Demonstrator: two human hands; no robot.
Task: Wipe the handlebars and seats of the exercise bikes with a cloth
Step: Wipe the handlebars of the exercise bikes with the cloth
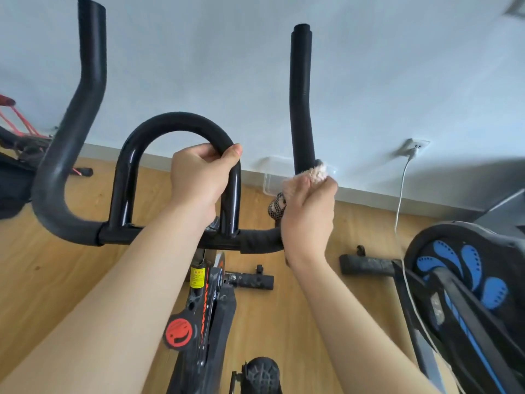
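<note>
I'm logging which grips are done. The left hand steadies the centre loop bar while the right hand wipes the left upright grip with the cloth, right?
Not quite. The right hand holds the cloth around the right upright grip, not the left one, which is untouched. The head view shows it. The left hand does grasp the centre loop bar.

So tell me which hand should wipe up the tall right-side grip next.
Right. The right hand already wraps the cloth around that right grip at its base; the left hand grips the centre loop, bare.

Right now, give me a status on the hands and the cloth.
Left hand gripping centre loop. Right hand holds cloth round right handlebar. Nothing blocking.
</note>
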